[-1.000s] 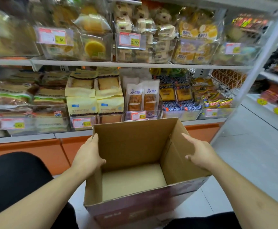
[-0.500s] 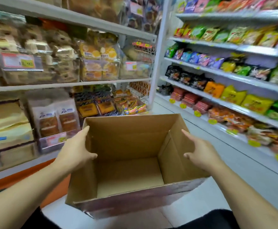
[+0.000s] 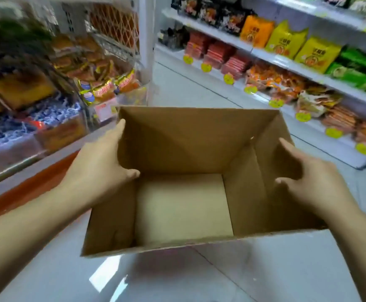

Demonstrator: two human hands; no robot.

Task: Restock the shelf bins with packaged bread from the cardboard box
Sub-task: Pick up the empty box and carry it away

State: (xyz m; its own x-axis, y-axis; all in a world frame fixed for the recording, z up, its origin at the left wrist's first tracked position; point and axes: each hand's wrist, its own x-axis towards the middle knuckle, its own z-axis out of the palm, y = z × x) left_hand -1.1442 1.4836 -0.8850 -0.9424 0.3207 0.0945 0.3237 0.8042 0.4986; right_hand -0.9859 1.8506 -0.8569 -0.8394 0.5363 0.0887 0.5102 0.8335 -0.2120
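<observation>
An open cardboard box (image 3: 182,205) fills the middle of the view, and nothing lies inside it. My left hand (image 3: 100,164) grips its left wall, thumb inside. My right hand (image 3: 312,179) grips the right wall the same way. The box hangs above the pale floor. Shelf bins (image 3: 53,118) with packaged bread (image 3: 103,83) stand at the left, blurred by motion.
A second shelf unit (image 3: 286,68) with snack packets and yellow price tags runs along the right. A white upright post (image 3: 146,35) ends the bread shelf. An orange base strip (image 3: 25,188) runs under the left shelf. Pale floor tiles (image 3: 199,280) lie below.
The box has swung to the right, away from the bread shelf and toward the aisle. Both hands keep the same hold on its walls.
</observation>
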